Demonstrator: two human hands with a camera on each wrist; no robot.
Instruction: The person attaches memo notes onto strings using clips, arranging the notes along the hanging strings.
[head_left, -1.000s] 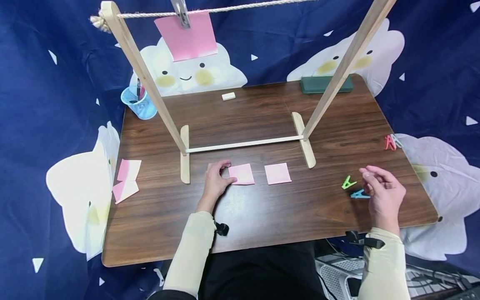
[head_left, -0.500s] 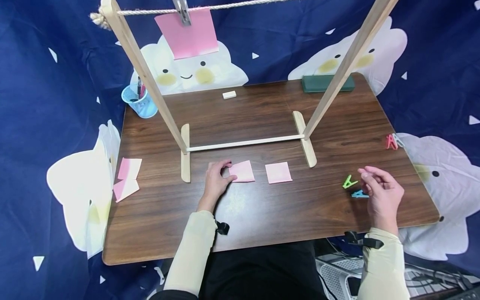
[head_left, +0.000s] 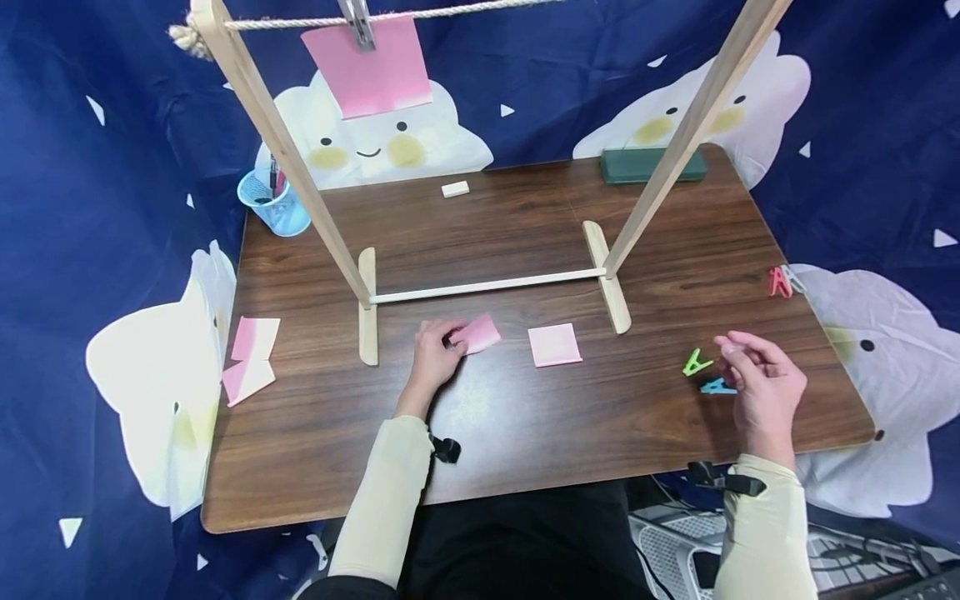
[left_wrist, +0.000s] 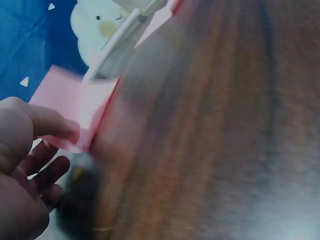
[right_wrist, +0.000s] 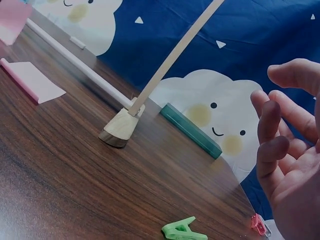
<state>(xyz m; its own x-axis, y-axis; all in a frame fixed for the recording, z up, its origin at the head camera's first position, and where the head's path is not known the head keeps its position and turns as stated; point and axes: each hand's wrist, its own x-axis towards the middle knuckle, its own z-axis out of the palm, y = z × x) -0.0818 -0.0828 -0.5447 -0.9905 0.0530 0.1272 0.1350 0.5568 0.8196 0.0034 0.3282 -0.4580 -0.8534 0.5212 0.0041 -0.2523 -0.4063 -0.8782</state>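
In the head view my left hand (head_left: 433, 357) pinches a pink sticky note (head_left: 480, 332), which is tilted up off the table. The left wrist view shows the thumb pressing on the note (left_wrist: 57, 92), with the other fingers behind or below it. A second sticky note (head_left: 555, 345) lies flat to its right. My right hand (head_left: 767, 387) hovers with loosely bent fingers, holding nothing; the right wrist view shows a gap between thumb and fingers. Beside it lie a green clothespin (head_left: 696, 362) and a blue clothespin (head_left: 717, 386), the blue one partly covered by the hand.
A wooden frame (head_left: 671, 167) with a rope (head_left: 480, 10) stands across the table. A metal clip (head_left: 357, 25) holds another pink note (head_left: 375, 71) there. Around lie folded notes (head_left: 252, 360), a pen cup (head_left: 279, 208), an eraser (head_left: 455, 189), a green case (head_left: 641, 166) and a red clothespin (head_left: 779, 282).
My left hand has raised the pink sticky note from lying flat, so it now tilts and shows its darker pink side. The right hand stays nearly still.
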